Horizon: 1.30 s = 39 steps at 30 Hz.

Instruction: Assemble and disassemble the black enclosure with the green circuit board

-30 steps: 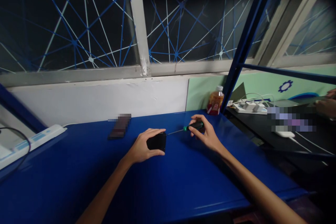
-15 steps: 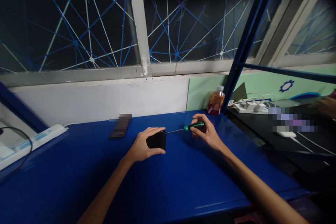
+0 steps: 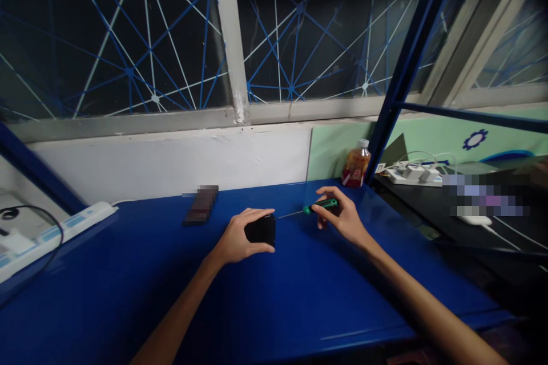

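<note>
My left hand point(image 3: 240, 236) is wrapped round a black box-like device point(image 3: 262, 230), thumb along its near side and fingers along its far side. In my right hand point(image 3: 340, 215) is a screwdriver point(image 3: 326, 204) with a green and black handle, held between thumb and fingers. Its thin metal shaft points left, and the tip is at the right end of the black device, close to the upper corner. Whether the tip sits in a screw is too small to tell. Both hands are over the blue table point(image 3: 257, 302).
A dark flat phone-like object point(image 3: 201, 206), partly pixelated, lies behind my left hand. A bottle of amber drink point(image 3: 357, 165) stands at the back right. White power strips point(image 3: 64, 234) lie at the left and on the black table point(image 3: 411, 197) at right. Blue frame posts point(image 3: 398, 74) rise behind.
The whole view has shifted slightly, so everything appears a little further right. The screwdriver handle looks slightly turned in my right hand; its tip stays at the device's end. My left hand keeps its grip.
</note>
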Tool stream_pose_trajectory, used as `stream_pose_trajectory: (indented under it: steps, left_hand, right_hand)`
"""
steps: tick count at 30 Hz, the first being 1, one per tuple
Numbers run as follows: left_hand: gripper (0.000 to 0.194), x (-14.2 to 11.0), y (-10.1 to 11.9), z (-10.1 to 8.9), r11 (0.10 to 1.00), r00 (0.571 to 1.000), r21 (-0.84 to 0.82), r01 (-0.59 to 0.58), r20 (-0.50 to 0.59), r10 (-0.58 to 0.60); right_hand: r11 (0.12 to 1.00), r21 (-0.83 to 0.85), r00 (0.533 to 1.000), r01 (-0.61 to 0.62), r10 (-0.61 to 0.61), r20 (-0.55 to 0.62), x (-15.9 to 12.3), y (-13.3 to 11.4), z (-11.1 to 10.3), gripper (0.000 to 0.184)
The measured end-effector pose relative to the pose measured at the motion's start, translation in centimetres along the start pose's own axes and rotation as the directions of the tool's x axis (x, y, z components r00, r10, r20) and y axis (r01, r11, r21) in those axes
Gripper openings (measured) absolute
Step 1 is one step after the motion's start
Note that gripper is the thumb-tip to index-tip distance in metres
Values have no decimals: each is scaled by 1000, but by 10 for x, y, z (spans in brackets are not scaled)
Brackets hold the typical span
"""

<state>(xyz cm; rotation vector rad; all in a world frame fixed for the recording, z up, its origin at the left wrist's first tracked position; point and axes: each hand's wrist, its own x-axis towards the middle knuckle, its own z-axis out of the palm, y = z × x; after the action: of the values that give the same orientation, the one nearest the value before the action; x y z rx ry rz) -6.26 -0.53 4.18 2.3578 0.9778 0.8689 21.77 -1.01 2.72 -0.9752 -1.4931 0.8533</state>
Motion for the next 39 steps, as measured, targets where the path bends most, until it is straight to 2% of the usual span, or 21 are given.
stream_pose_trajectory:
  steps: [4,6,9,11,15,17,21,23,26,29,32,34,37,39]
  left_hand:
    - [72,0,1,0,1000,1000,-3,5,7,-5]
    - [73,0,1,0,1000,1000,-2,13,2,-13]
    - [74,-1,1,0,1000,1000,-1,19,-2,-19]
    - [74,-1,2,0,1000,1000,-2,20,2,-20]
    - [74,0,3,1,1000,999,2,31,8,-31]
    - [73,0,2,2,1000,1000,10,27,7,-27]
    - [74,0,-1,2,1000,1000,19,17,1,-17]
    - [73,-1,-1,2,1000,1000,19,15,1,-15]
    - [73,-1,-2,2,1000,1000,23,12,8,-12]
    - [73,0,-3,2,1000,1000,18,8,-4,-8]
    - [72,1,-4,3,1000,1000,6,4,-17,-4]
    - [72,1,-3,3,1000,1000,0,5,-14,-5]
    - [72,1,-2,3,1000,1000,-1,6,-11,-6]
    - [72,1,-2,3,1000,1000,6,4,-13,-4]
  right_hand:
    - [983,-184,994,12,-32,-107,-3,3,1,24]
    - [986,-165,996,30,-44,-81,-3,2,1,27]
    - [999,-23,999,37,-37,14,-1,0,1,41]
    - [1000,3,1000,31,-31,3,0,1,1,38]
    - [989,-141,995,32,-46,-93,-1,5,1,26]
    - [985,-169,996,41,-55,-75,-1,5,0,26]
    - [999,-35,999,24,-23,28,0,4,1,35]
    - [999,-34,1000,9,-9,-1,0,5,1,33]
    - [986,-165,997,16,-28,-68,0,5,-1,29]
    - [978,-202,999,45,-43,14,0,3,-3,32]
    - [996,-84,994,40,-31,106,1,1,-4,39]
    - [998,-61,997,23,-18,81,2,2,-4,38]
    - [989,-146,1000,-3,5,17,2,4,-4,31]
    - [983,-184,1000,-3,9,29,1,4,-5,29]
